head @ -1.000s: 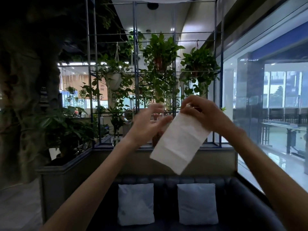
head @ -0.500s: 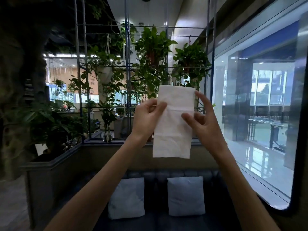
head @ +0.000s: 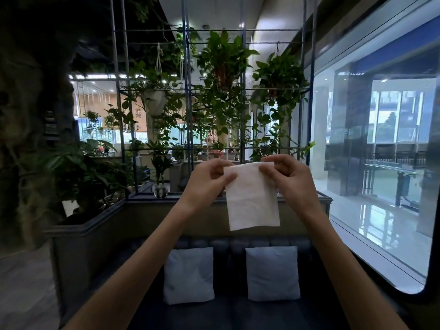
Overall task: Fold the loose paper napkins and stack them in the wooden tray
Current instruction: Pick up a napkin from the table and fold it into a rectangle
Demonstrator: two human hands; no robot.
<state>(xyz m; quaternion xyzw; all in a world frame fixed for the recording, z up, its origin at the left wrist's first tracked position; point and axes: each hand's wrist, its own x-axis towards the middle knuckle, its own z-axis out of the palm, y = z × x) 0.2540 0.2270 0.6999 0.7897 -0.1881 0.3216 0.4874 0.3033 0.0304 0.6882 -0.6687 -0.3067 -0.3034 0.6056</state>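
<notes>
Since half a second ago the napkin hangs shorter and you've moved both pinches to its top corners. Your left grip and right grip each clamp a corner, with the sheet in mid-air in front of the sofa, touching nothing else. One fold looks done, maybe one more to go; the wooden tray is out of view, so stacking is all ahead.

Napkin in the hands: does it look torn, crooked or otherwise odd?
Nothing much stands out. The napkin hangs in the air, slightly tilted, pinched at its top corners by the left hand and the right hand. No tear or stain shows, only a faint crease across its middle.
</notes>
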